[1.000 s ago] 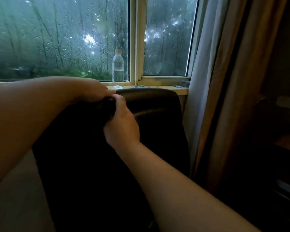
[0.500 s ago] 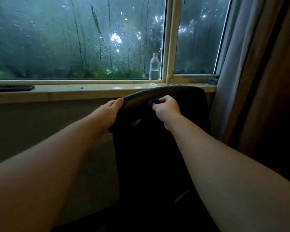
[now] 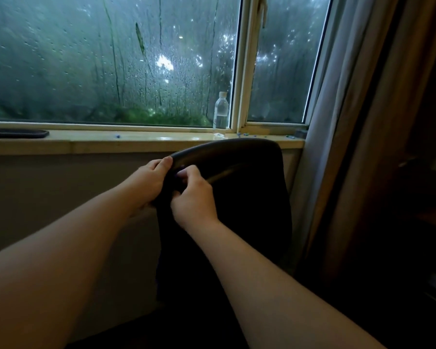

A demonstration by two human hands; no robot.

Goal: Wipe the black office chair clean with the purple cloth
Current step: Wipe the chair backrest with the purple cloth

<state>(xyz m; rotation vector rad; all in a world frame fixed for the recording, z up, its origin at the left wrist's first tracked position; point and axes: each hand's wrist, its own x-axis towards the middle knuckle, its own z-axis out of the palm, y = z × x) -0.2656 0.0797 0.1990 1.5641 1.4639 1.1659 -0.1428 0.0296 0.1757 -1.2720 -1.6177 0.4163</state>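
Observation:
The black office chair (image 3: 247, 187) stands with its backrest towards me, just below the window sill. My left hand (image 3: 146, 182) grips the upper left edge of the backrest, fingers curled over the rim. Right beside it, my right hand (image 3: 194, 197) presses the purple cloth (image 3: 180, 172) against the same corner. Only a small dark purple bit of the cloth shows between the fingers; the hand hides the remainder. The chair's seat and base are lost in shadow.
A clear water bottle (image 3: 220, 113) stands on the pale window sill (image 3: 111, 143) behind the chair. A dark flat object (image 3: 15, 133) lies on the sill at far left. Curtains (image 3: 350, 122) hang to the right. The room at right is very dark.
My right hand has slid left along the top of the backrest with the cloth and now sits next to my left hand. The view has shifted slightly.

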